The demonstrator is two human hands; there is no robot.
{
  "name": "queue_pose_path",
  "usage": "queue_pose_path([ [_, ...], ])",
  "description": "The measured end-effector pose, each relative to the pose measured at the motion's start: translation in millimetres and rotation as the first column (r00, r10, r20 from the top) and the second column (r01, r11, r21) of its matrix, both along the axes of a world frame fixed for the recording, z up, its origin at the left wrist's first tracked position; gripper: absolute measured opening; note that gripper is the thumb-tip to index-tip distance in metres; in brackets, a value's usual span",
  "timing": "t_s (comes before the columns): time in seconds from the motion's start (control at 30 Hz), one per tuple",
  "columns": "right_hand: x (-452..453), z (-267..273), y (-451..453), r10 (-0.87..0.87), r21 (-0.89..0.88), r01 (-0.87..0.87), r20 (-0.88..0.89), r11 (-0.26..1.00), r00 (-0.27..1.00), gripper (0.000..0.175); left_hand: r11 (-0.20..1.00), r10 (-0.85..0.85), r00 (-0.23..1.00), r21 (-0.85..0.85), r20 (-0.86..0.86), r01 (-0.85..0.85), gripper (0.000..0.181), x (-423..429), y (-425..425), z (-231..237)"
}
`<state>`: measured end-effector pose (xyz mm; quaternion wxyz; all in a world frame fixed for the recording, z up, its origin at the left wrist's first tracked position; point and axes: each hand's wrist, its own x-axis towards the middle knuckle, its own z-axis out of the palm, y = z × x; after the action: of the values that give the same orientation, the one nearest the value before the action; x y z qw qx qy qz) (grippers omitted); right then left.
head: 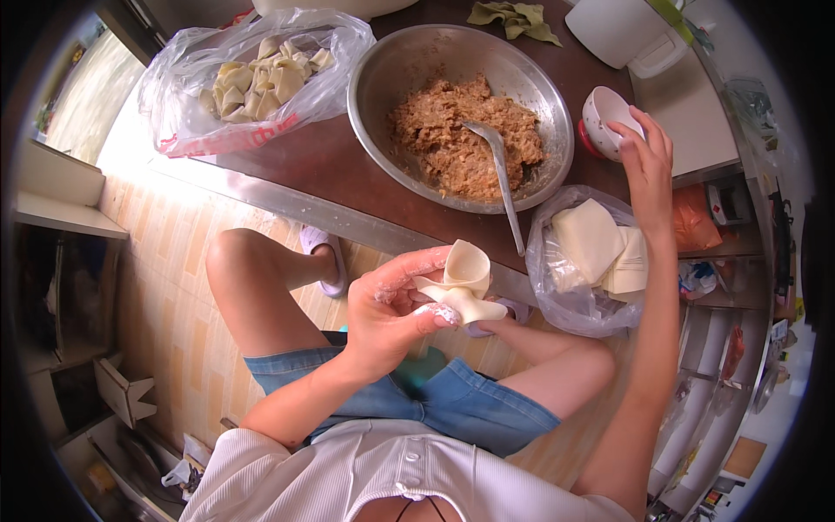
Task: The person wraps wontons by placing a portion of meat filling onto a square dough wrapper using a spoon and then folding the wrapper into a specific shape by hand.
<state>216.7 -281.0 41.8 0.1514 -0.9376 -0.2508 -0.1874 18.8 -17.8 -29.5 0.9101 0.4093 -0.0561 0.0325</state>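
A folded dough wrapper [466, 280], pinched at its middle, is held in my left hand [398, 303], whose fingers are dusted with flour. My right hand [642, 156] is at a small patterned bowl [597, 121]; its fingertips reach the rim and inside, and I cannot tell whether they grip it. A large steel basin [365, 117] holds minced filling [456, 130] with a metal spoon [499, 169] resting in it, handle over the near rim. Square dough wrappers [587, 241] lie in a clear plastic bag [554, 307] beside my right forearm. Folded dumplings [261, 85] fill another plastic bag [176, 91] at the upper left.
The brown table [280, 169] has a metal-trimmed front edge above my knees. A green cloth [515, 19] lies behind the basin, and a white lidded container [607, 32] stands at the upper right. Shelves with bagged items [701, 215] run down the right side.
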Motion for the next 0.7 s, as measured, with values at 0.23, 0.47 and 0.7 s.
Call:
queue_pose_path([
  [0.23, -132.5, 36.4, 93.5, 0.573, 0.079, -0.569, -0.044, 0.819, 0.818, 0.027, 0.998, -0.022, 0.994, 0.056, 0.104, 0.016, 0.054, 2.3, 0.4, 7.1],
  [0.47, -141.7, 30.0, 99.2, 0.531, 0.141, -0.529, 0.030, 0.837, 0.847, 0.027, 0.963, -0.051, 0.967, 0.269, 0.251, -0.019, 0.049, -3.6, 8.6, 12.8],
  [0.7, -141.8, 47.4, 104.1, 0.476, 0.236, -0.447, -0.082, 0.863, 0.875, 0.032, 0.852, -0.122, 0.879, 0.503, 0.462, -0.146, 0.035, 0.9, 17.8, 23.7],
])
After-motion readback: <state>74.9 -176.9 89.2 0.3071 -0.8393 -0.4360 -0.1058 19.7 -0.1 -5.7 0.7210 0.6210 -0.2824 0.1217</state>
